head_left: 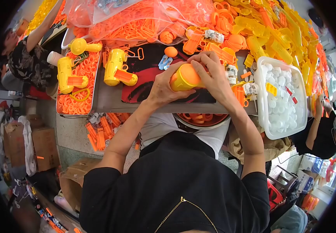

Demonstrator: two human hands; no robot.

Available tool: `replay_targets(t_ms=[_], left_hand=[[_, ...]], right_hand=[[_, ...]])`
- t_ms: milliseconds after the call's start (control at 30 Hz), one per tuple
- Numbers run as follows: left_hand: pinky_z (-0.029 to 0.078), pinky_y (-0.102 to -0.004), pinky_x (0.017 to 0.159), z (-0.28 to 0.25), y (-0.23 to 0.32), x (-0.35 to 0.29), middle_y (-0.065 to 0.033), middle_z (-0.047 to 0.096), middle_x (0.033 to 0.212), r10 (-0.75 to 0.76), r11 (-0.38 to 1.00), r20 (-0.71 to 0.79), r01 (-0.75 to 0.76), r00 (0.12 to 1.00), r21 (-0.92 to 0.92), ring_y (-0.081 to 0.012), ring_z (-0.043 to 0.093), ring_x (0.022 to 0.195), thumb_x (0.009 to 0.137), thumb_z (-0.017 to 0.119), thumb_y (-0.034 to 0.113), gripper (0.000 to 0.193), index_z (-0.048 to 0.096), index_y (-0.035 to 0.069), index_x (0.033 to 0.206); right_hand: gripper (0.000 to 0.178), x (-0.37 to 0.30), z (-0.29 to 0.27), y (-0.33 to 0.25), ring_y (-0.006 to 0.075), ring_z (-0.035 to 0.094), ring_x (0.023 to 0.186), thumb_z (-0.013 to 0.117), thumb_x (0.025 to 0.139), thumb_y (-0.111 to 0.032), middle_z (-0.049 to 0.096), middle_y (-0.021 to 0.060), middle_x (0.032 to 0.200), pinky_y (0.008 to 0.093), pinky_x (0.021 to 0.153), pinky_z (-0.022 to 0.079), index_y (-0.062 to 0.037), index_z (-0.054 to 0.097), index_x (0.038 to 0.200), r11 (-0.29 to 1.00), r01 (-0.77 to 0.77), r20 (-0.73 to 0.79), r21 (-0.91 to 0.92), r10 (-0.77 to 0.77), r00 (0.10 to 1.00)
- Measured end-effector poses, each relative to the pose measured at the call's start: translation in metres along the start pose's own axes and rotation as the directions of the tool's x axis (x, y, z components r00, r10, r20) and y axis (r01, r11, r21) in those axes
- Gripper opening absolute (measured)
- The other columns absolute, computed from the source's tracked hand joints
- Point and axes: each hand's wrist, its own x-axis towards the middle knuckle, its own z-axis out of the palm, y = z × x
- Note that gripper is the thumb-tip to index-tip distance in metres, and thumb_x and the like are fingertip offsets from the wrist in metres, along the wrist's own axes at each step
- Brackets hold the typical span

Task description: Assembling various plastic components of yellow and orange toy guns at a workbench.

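Both my hands meet over the table's near edge on one small toy part [186,77], a yellow barrel with an orange rounded cap. My left hand [164,87] cups it from below and the left. My right hand [211,73] wraps over its top and right side, fingers curled on the cap. Under them lies a black and red mat [144,83]. An orange ball-shaped piece [171,51] and a small blue-white part [164,62] rest on the mat just beyond my hands. A finished yellow toy drill [116,69] lies to the left.
A metal tray [94,93] at left holds orange rings and two more yellow toy drills. A white tub [262,116] of white caps stands at right. Heaps of yellow and orange parts and clear bags fill the far side. Other people work at both sides. Cardboard boxes [32,147] stand below left.
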Motion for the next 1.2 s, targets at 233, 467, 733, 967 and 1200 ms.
replay_targets(t_ms=[233,467,733,967,1200], left_hand=[[0.056,-0.0382,0.091,0.008,0.008,-0.002,-0.0160,0.066,0.122,0.058,0.996,-0.120,-0.066,0.991,-0.064,-0.0295,0.068,0.107,0.068,0.092,0.015,0.085,0.047,0.007,0.140],[0.056,-0.0419,0.085,0.003,0.010,0.008,-0.0177,0.064,0.117,0.101,0.994,0.131,-0.096,0.986,-0.046,-0.0374,0.066,0.104,0.069,0.090,0.020,0.076,0.053,0.010,0.134],[0.055,-0.0420,0.085,0.014,-0.003,-0.003,-0.0165,0.067,0.108,0.016,0.996,0.057,-0.011,0.998,-0.093,-0.0371,0.068,0.097,0.066,0.090,0.021,0.068,0.057,0.004,0.123],[0.054,-0.0402,0.090,0.000,-0.022,-0.024,-0.0149,0.062,0.120,0.153,0.943,-0.208,-0.206,0.966,-0.262,-0.0283,0.067,0.106,0.064,0.094,0.012,0.085,0.046,0.008,0.135],[0.052,-0.0371,0.094,-0.007,-0.031,-0.030,-0.0127,0.054,0.127,0.208,0.939,-0.158,-0.243,0.965,-0.244,-0.0238,0.061,0.110,0.067,0.093,0.008,0.088,0.039,0.008,0.137]], right_hand=[[0.028,-0.012,0.003,-0.008,0.0277,0.059,0.111,0.048,0.104,-0.022,0.063,0.0142,0.111,0.0381,0.097,0.045,-0.0018,0.061,0.117,0.986,0.024,-0.099,-0.162,-0.041,0.994],[0.039,0.028,0.011,-0.022,0.0352,0.062,0.102,0.045,0.106,-0.034,0.064,0.0197,0.108,0.0416,0.087,0.048,0.0011,0.059,0.111,0.985,0.066,0.107,0.158,-0.083,0.991],[0.045,0.040,0.023,-0.028,0.0356,0.056,0.059,0.056,0.101,-0.035,0.055,0.0189,0.063,0.0426,0.057,0.045,0.0027,0.060,0.076,0.988,0.155,0.110,-0.001,-0.154,0.982],[0.039,0.004,-0.014,-0.018,0.0230,0.067,0.104,0.063,0.098,-0.026,0.067,0.0132,0.113,0.0330,0.088,0.053,-0.0008,0.060,0.128,0.941,0.337,0.002,0.021,-0.337,0.942],[0.053,-0.055,-0.008,-0.007,0.0137,0.063,0.113,0.072,0.089,0.000,0.065,0.0082,0.122,0.0285,0.095,0.053,-0.0014,0.054,0.138,0.895,-0.168,0.117,0.413,0.131,0.984]])
